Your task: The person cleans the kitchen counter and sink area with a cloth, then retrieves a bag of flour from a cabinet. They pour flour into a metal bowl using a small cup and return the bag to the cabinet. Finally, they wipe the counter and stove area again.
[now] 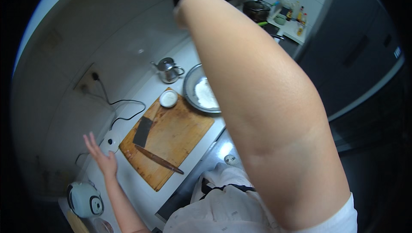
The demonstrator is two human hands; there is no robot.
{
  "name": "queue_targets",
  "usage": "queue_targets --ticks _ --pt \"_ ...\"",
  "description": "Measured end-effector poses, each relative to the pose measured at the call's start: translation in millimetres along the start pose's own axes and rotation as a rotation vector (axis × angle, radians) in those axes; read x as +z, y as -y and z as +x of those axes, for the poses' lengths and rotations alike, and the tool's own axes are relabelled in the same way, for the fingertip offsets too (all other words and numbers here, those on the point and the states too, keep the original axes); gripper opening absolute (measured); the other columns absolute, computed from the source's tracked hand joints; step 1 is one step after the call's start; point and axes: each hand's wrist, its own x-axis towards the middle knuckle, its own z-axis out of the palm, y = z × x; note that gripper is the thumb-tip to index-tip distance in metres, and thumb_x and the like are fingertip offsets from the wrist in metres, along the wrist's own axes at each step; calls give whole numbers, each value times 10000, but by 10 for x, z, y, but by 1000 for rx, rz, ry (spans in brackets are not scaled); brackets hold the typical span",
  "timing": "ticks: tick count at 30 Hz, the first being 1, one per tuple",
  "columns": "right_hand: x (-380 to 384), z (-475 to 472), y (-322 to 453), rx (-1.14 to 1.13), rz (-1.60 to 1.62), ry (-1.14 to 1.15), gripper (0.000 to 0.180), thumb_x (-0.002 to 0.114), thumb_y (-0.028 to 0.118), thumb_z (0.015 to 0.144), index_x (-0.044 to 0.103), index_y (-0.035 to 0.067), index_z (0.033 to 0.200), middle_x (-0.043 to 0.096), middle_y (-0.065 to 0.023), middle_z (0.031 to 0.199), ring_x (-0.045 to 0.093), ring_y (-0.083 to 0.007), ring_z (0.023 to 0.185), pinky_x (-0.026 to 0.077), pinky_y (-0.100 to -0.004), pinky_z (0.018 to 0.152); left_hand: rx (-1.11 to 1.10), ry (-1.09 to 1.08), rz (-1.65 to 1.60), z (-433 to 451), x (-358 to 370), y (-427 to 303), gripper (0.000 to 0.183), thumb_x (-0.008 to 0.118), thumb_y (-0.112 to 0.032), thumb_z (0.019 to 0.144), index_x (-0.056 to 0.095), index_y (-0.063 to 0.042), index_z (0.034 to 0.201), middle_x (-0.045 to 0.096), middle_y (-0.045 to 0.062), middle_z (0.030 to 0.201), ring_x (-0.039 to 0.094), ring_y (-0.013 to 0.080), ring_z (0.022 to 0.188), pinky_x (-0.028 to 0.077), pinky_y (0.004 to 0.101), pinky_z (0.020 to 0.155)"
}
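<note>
My left hand is raised over the left side of the counter with its fingers apart, holding nothing. Beside it is a white round appliance with a dark knob. My right arm stretches large across the view; only a blurred edge of my right hand shows at its far end, so its fingers are hidden. On the wooden cutting board lie a dark rectangular blade, apparently a cleaver's, and a tapered brown rolling pin. A small white bowl of white powder sits at the board's far corner.
A metal basin of white powder is partly behind my right arm. Near the wall stand a metal pot with a spout and a black cord. A pale green appliance is lower left; a dark lidded pot and bottles stand farther back.
</note>
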Motion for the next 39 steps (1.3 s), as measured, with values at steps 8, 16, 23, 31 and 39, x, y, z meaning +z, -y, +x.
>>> queue_targets --ticks 8,16,23,31,39 --pt "1026 -145 290 -346 112 70 504 589 135 759 526 189 1256 584 -119 1175 552 -280 1080 442 -381 914 -254 207 -59 -735 237 158 777 529 53 692 259 -102 1403 150 177 1472 181 376 1345 211 414 1086" --pt "3337 66 -1135 156 474 -225 762 734 239 698 365 13 1325 423 -198 1326 395 -339 1231 327 -387 1036 -567 285 -128 -1739 519 415 724 584 -5 726 282 -55 1382 242 217 1413 253 382 1300 244 411 1068" --pt "4348 341 -1853 470 1420 302 290 593 342 857 553 55 873 481 -12 594 457 -141 482 409 -301 431 -902 258 -158 -2775 1588 251 692 698 -226 732 374 -4 1301 479 247 1189 457 392 1115 373 435 961" --pt "4227 394 -1908 559 1502 608 111 565 239 822 545 131 835 529 13 679 499 -137 541 443 -270 442 -1130 179 -55 -2352 1988 -570 707 710 -182 714 345 -55 1305 492 225 1171 526 379 1047 450 428 861" --pt "4222 425 -2060 520 1499 638 117 577 220 791 508 127 775 472 24 608 474 -113 468 415 -241 359 -1112 44 -380 -2750 2566 -334 732 704 -135 722 320 -13 1334 586 212 1046 612 342 900 498 398 767"
